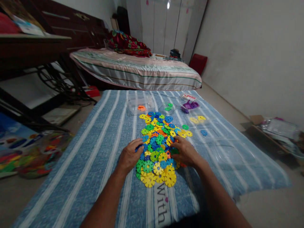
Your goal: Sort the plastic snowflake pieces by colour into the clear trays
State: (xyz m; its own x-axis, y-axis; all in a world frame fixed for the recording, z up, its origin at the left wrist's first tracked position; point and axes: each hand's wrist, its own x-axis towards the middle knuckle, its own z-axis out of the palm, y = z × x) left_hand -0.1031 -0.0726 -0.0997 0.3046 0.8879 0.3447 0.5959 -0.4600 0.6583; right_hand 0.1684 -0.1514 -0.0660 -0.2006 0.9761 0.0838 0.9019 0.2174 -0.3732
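Note:
A heap of notched plastic snowflake discs (pixel 158 139) in yellow, green, blue and orange lies on a striped blue cloth. At the heap's left edge is my left hand (pixel 131 155), thumb and fingers curled around a dark blue disc (pixel 138 147). My right hand (pixel 184 151) reaches into the right side of the heap, fingers apart and touching discs; no disc shows clearly gripped in it. A green disc (pixel 175 151) lies partly under its fingers. Yellow discs (pixel 170 179) overlap at the near end.
Behind the heap stand clear plastic boxes, one with orange discs (pixel 142 108), another with green discs (pixel 168 107). Purple pieces (pixel 190 104), yellow discs (pixel 198 119) and a blue disc (pixel 203 133) sit to the right, near a clear lid (pixel 234 152). A bed (pixel 142 71) is beyond the table.

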